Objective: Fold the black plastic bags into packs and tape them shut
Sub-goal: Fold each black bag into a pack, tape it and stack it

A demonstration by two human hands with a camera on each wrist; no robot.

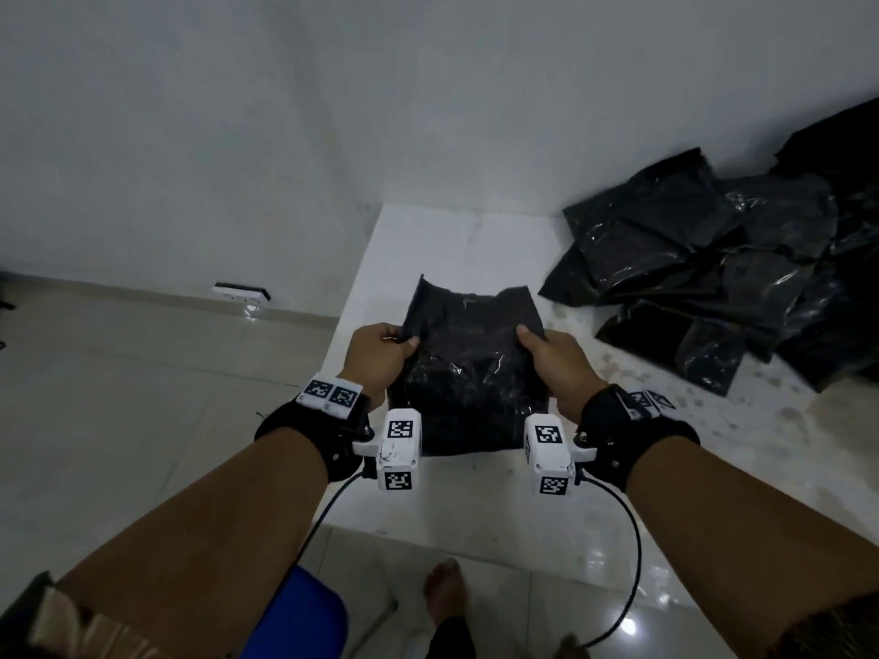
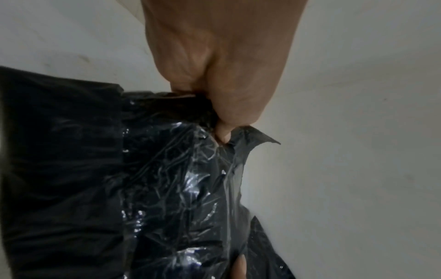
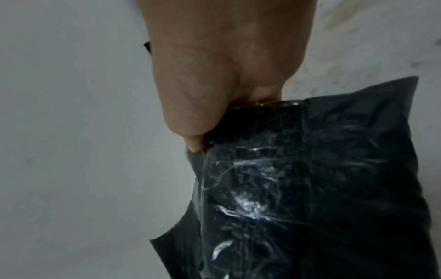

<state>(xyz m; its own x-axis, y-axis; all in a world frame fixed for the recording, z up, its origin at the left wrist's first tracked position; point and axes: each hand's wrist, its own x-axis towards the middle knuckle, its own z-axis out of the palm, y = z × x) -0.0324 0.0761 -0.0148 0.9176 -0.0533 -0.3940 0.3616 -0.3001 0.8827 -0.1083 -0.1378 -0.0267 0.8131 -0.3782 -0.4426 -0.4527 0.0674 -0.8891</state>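
Black plastic bag (image 1: 468, 368), part-folded: lying near the white slab's (image 1: 475, 506) left edge. Left hand (image 1: 380, 356) and right hand (image 1: 556, 359) are pinching its side edges. Folding step proceeding; next probably folding the far flap over. Finished packs (image 1: 704, 268) are piling at the right edge.

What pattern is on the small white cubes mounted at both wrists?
Black-and-white square marker codes on the white cubes, clearest in the head view.
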